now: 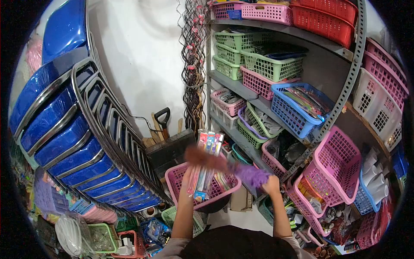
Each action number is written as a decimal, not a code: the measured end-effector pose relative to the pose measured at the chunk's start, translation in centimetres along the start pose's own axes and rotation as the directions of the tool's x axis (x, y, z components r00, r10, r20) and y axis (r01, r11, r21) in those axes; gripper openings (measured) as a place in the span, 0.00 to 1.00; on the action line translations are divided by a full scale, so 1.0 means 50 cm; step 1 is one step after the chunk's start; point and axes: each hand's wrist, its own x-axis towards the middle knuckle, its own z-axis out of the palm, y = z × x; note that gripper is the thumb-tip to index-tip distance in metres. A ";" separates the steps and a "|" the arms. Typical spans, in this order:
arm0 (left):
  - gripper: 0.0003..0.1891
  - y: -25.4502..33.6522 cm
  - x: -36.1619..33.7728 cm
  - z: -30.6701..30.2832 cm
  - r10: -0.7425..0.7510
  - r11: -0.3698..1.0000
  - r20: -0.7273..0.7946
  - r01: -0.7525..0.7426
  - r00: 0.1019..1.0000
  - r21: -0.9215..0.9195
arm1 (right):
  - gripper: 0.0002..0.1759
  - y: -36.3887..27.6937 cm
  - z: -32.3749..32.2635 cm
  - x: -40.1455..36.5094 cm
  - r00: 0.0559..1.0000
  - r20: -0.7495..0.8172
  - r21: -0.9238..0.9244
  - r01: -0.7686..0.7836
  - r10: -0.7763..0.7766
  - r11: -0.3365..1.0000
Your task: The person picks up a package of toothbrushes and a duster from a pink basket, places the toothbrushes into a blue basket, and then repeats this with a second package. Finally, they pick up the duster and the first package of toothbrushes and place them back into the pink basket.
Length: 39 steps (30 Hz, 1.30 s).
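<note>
My left hand grips several slim clear packs with pink, blue and white contents, like packaged toothbrushes, held up over a pink basket. Most of that hand's fingers are hidden behind the packs. My right hand is closed around the purple end of a fluffy duster. The duster's brown part, smeared by motion, crosses in front of the packs. More slim packs lie inside the pink basket.
Stacked blue chairs rise on the left. Grey shelves on the right hold green, pink and blue baskets. A black-handled tool leans by the wall. More baskets stand low at right; a green one sits at lower left.
</note>
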 end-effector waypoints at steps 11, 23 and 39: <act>0.19 0.090 0.016 0.195 -0.383 0.914 -0.164 0.347 0.909 -0.210 | 0.10 0.006 0.019 0.018 0.991 -0.026 -0.009 -0.135 0.134 0.991; 0.19 0.106 -0.011 0.213 -0.413 0.907 -0.325 0.352 0.851 -0.231 | 0.10 0.007 0.076 0.026 0.985 -0.055 0.062 -0.162 0.166 0.985; 0.20 0.071 -0.066 0.085 -0.318 0.944 -0.589 0.302 0.743 -0.129 | 0.09 -0.023 0.221 0.025 0.900 0.287 0.098 0.313 -0.328 0.945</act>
